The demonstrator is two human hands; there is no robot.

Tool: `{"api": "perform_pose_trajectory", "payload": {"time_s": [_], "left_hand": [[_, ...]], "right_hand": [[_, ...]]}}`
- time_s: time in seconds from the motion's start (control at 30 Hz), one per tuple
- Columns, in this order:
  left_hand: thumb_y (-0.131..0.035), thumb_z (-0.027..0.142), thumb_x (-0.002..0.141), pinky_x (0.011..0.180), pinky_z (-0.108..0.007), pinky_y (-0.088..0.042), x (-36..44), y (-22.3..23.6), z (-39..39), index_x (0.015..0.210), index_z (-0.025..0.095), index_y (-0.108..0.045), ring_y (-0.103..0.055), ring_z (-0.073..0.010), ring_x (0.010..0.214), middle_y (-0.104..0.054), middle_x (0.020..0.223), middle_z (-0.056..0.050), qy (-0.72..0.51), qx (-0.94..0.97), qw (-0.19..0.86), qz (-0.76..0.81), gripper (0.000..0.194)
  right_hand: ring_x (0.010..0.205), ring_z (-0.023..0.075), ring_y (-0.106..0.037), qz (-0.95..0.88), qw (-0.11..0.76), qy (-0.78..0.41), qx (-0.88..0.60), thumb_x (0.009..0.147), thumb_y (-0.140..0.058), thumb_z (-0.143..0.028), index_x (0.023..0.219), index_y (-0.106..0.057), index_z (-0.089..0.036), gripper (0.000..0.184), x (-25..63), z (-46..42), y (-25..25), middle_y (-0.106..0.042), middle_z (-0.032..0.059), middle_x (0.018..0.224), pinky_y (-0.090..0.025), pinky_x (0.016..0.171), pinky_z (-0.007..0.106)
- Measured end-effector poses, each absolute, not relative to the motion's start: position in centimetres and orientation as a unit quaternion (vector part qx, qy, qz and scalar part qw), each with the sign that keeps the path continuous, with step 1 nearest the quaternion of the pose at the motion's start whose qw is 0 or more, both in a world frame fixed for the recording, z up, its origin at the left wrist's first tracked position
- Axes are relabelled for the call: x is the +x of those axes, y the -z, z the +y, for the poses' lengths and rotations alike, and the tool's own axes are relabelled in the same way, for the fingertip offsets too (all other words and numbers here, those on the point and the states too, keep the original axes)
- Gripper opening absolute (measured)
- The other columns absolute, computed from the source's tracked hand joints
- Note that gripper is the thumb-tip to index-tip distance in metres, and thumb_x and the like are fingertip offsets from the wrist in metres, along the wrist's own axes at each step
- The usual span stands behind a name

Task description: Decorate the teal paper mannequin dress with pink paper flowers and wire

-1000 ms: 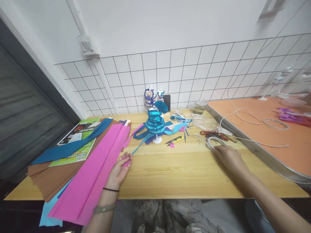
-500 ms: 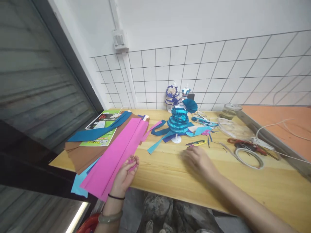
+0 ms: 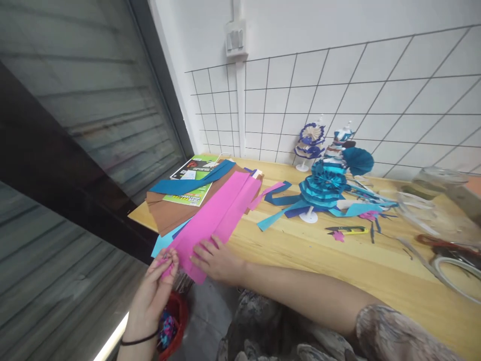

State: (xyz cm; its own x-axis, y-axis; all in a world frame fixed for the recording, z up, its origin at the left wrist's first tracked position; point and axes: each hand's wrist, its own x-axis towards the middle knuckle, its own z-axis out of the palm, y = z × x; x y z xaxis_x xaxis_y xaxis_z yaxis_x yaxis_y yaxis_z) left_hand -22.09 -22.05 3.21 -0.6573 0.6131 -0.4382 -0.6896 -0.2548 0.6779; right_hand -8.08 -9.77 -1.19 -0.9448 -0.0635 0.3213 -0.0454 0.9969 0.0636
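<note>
My left hand [image 3: 152, 291] is closed around small pink paper scraps [image 3: 166, 269], beyond the table's front left edge and above the bin side. My right hand [image 3: 218, 261] lies with its fingers spread on the near part of the long pink paper strips [image 3: 225, 203]. Under these strips are brown paper sheets [image 3: 161, 213] and a light blue sheet [image 3: 165, 241]. A dark teal strip [image 3: 180, 187] crosses a green magazine [image 3: 197, 200]. Yellow thread snips [image 3: 351, 230] lie farther right, with a small pink scrap [image 3: 338, 236] touching them.
A doll-like figure in a teal pleated paper dress [image 3: 323, 188] stands on a white base, a purple and cream one [image 3: 311, 143] behind it. A red bin [image 3: 182, 313] with colourful scraps is below the table edge. A tape roll [image 3: 447, 283] lies at the right.
My right hand has moved left from beside the snips onto the pink strips, leaving a pink scrap at the snips. My left hand has moved left, off the table edge. The view has turned left.
</note>
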Motion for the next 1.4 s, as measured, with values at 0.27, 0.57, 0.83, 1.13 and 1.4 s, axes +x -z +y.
{"api": "perform_pose_trajectory", "payload": {"time_s": [0.27, 0.57, 0.83, 1.13, 1.4], "left_hand": [[-0.033, -0.007, 0.078, 0.066, -0.018, -0.055, -23.8, -2.0, -24.3, 0.089, 0.012, -0.054, -0.062, -0.0091, 0.076, -0.058, 0.085, -0.008, -0.808, -0.11, 0.372, 0.444, 0.031], [-0.037, -0.009, 0.075, 0.068, -0.019, -0.055, -22.0, -0.7, -21.2, 0.087, 0.011, -0.055, -0.063, -0.0109, 0.076, -0.061, 0.083, -0.007, -0.786, -0.075, 0.439, 0.429, 0.03], [-0.044, -0.011, 0.07, 0.06, -0.017, -0.052, -21.7, 1.6, -21.0, 0.075, 0.012, -0.06, -0.061, -0.0076, 0.062, -0.061, 0.072, -0.001, -0.763, -0.052, 0.468, 0.443, 0.028], [-0.042, -0.01, 0.072, 0.065, -0.018, -0.054, -21.8, 1.4, -20.0, 0.076, 0.011, -0.059, -0.062, -0.0084, 0.068, -0.061, 0.076, -0.003, -0.766, -0.045, 0.466, 0.441, 0.027], [-0.036, -0.008, 0.075, 0.07, -0.019, -0.055, -22.2, -0.5, -19.2, 0.085, 0.012, -0.055, -0.063, -0.0093, 0.074, -0.06, 0.082, -0.006, -0.78, -0.079, 0.457, 0.421, 0.029]], "right_hand": [[0.073, 0.0155, -0.053, -0.855, 0.289, -0.397, -0.169, 0.084, -0.043, -0.025, 0.075, -0.059, -0.016, 0.02, -11.3, -6.3, -0.2, -0.062, 0.0046, 0.077, -0.039, 0.072, 0.029], [0.051, 0.0102, -0.047, -0.772, 0.348, -0.462, -0.262, 0.087, -0.029, -0.039, 0.08, -0.054, -0.013, 0.036, -11.5, -0.1, -1.6, -0.056, 0.0001, 0.063, -0.037, 0.048, 0.022], [0.118, 0.0257, -0.039, -0.951, 0.172, -0.255, -0.039, 0.07, -0.062, -0.034, 0.122, -0.047, -0.014, 0.058, -10.3, -6.1, 0.5, -0.049, 0.0149, 0.124, -0.024, 0.1, 0.045], [0.122, 0.0265, -0.031, -0.982, 0.16, -0.095, -0.037, 0.079, -0.053, -0.039, 0.126, -0.042, -0.013, 0.055, -11.1, -6.8, 1.1, -0.046, 0.015, 0.127, -0.018, 0.101, 0.049], [0.104, 0.0203, -0.048, -0.971, 0.208, -0.108, -0.054, 0.081, -0.047, -0.019, 0.098, -0.061, -0.017, 0.023, -11.9, -5.7, 1.9, -0.062, 0.0102, 0.097, -0.032, 0.091, 0.036]]}}
